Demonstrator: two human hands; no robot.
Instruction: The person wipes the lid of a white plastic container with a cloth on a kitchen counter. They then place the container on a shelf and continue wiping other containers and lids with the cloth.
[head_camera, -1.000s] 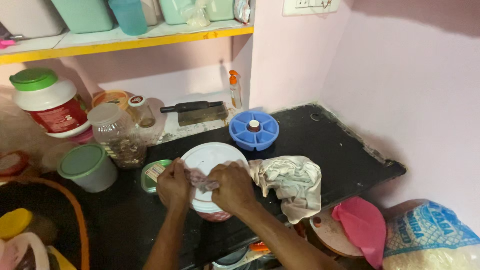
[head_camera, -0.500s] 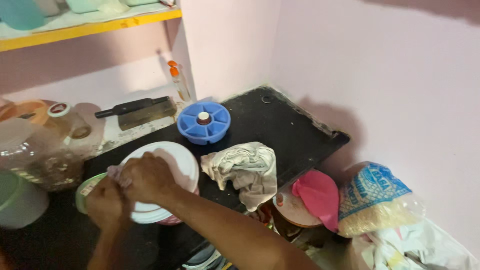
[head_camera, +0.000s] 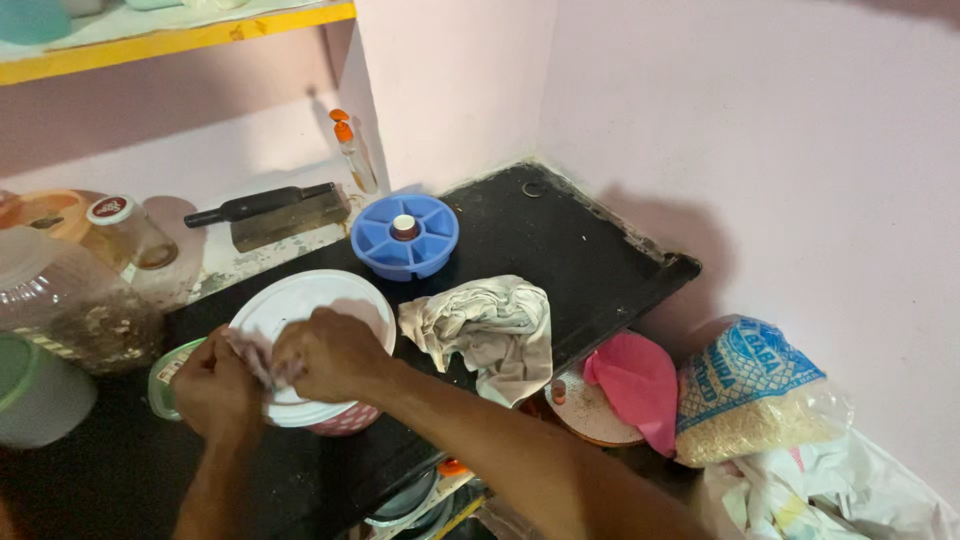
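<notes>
A white round lid covers a pink-patterned container on the black counter. My left hand and my right hand rest on the lid's near edge. Both pinch a small crumpled piece of cloth between them. My right forearm reaches in from the lower right. A crumpled beige cloth lies on the counter just right of my right hand.
A blue divided spice box sits behind the lid. Jars stand at left, a cleaver and small bottle by the wall. A green-rimmed lid lies beside my left hand. A pink cloth and a grain bag lie below the counter at right.
The view has swung right and down, so the jars slid toward the left edge. Both hands stay on the white lid with the small cloth between them.
</notes>
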